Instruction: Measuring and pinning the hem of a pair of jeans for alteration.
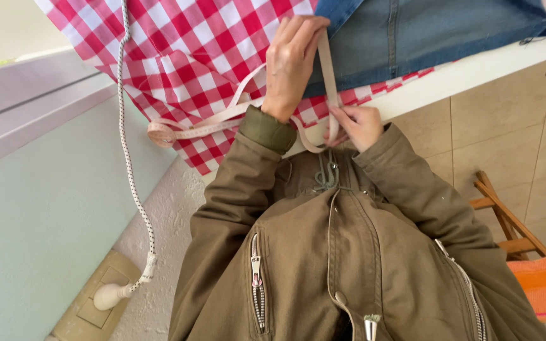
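Note:
A pale pink measuring tape [329,76] is stretched between my two hands over the edge of a blue denim garment [424,31]. My left hand [291,63] pinches the tape's upper part against the denim. My right hand [358,124] grips the tape's lower end at the table edge. The rest of the tape trails left and coils [162,134] over a red and white checked cloth [191,50]. I wear an olive jacket [330,252].
A speckled white cord [131,170] hangs down the left to a plug [112,293] in a wall socket. A wooden folding chair with an orange seat [541,278] stands at the right on the beige tiled floor. A white table edge [475,69] runs under the cloth.

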